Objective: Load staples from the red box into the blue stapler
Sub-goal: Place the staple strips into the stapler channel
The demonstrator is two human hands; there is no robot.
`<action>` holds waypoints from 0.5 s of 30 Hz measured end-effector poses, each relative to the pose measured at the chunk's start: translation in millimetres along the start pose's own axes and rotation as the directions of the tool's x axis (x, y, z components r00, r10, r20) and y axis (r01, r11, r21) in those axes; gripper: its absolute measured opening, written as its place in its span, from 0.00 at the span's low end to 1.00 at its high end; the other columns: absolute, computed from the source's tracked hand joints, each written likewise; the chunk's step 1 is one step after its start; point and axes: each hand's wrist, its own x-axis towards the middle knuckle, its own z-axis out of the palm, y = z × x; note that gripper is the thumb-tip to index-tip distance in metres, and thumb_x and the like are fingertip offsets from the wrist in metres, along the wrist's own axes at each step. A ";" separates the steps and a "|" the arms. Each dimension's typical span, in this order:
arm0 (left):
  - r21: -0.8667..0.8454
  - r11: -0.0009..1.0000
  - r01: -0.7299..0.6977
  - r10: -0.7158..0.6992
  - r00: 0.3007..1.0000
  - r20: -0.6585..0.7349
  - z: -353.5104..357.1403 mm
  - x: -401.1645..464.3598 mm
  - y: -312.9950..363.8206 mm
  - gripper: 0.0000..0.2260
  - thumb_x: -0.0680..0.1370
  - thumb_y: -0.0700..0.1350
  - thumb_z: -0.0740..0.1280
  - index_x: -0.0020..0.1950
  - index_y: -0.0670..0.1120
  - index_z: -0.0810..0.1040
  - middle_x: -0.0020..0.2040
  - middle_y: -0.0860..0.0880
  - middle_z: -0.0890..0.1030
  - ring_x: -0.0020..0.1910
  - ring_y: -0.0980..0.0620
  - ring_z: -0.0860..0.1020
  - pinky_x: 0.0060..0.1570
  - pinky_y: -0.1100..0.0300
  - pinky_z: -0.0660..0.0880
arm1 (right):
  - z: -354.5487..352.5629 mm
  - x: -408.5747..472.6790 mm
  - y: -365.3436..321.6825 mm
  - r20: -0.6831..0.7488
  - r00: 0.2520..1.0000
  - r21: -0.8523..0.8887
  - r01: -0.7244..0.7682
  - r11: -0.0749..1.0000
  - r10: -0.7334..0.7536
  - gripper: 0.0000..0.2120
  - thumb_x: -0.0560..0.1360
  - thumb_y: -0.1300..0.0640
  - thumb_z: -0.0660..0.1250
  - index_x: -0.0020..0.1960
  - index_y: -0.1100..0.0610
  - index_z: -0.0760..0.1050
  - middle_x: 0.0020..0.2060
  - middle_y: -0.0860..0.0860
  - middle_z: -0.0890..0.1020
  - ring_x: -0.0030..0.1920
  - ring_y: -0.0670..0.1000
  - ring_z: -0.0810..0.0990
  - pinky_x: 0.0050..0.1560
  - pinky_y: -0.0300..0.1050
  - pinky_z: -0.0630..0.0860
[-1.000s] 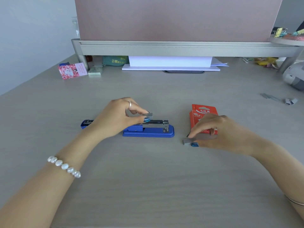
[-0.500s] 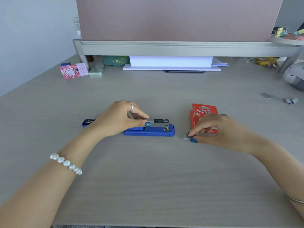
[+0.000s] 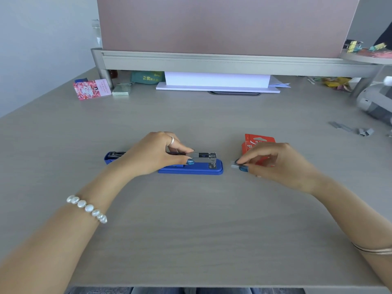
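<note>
The blue stapler (image 3: 197, 168) lies open on the desk, its lid folded back to the left and its metal magazine (image 3: 204, 157) exposed. My left hand (image 3: 154, 154) rests over the stapler's middle, thumb and fingers pinching a strip of staples down on the magazine. The red staple box (image 3: 257, 143) lies flat to the right, partly covered by my right hand (image 3: 273, 161). That hand pinches another grey staple strip (image 3: 235, 165) against the desk, just right of the stapler's front end.
Loose staple strips (image 3: 352, 130) lie at the far right. A pink card (image 3: 92, 89), a small green box (image 3: 122, 90) and a white paper stack (image 3: 216, 83) sit under the grey shelf at the back. A grey device (image 3: 375, 103) sits at the right edge.
My left hand lowered its staple strip from above the stapler onto the magazine. My right hand stayed by the red box, shifting its strip slightly.
</note>
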 end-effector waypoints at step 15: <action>-0.053 0.998 0.020 -0.018 0.999 0.048 -5.0 -3.0 -0.3 0.12 0.68 0.47 0.75 0.50 0.55 0.82 0.45 0.54 0.84 0.44 0.56 0.81 0.49 0.53 0.78 | 24.2 47.5 -32.7 0.039 0.992 -0.090 0.119 0.989 -0.116 0.08 0.70 0.64 0.70 0.45 0.54 0.83 0.44 0.53 0.83 0.43 0.48 0.81 0.49 0.42 0.79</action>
